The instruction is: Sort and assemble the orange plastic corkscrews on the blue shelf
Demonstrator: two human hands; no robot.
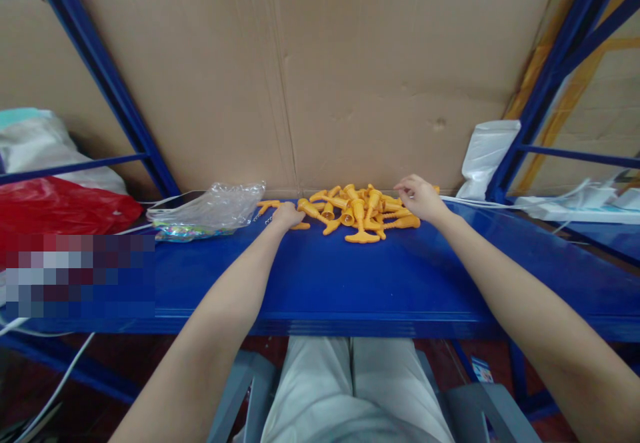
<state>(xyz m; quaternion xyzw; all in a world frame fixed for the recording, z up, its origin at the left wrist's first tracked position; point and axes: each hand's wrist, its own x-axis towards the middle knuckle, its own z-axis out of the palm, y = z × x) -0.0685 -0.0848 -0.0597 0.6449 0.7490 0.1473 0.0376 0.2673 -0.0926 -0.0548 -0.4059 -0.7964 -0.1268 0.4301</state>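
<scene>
Orange plastic T-handled corkscrews (359, 213) lie in a loose pile on the blue tabletop, many with cone-shaped sleeves. At the pile's left end, my left hand (287, 216) is closed over a corkscrew; its orange handle (301, 227) shows beside the hand and a metal spiral (269, 219) pokes out on the other side. Another corkscrew (269, 205) with a bare spiral lies just beyond that hand. Above the pile's right end is my right hand (419, 196), its fingers loosely bent and apart, with no corkscrew visible in them. The left fingertips are hidden.
A clear plastic bag (215, 209) with colourful contents lies left of the pile, near a red bag (60, 206). A cardboard sheet (350, 83) stands behind the table. On the right are a white pouch (487, 159) and a power strip (570, 208). Blue posts flank the table.
</scene>
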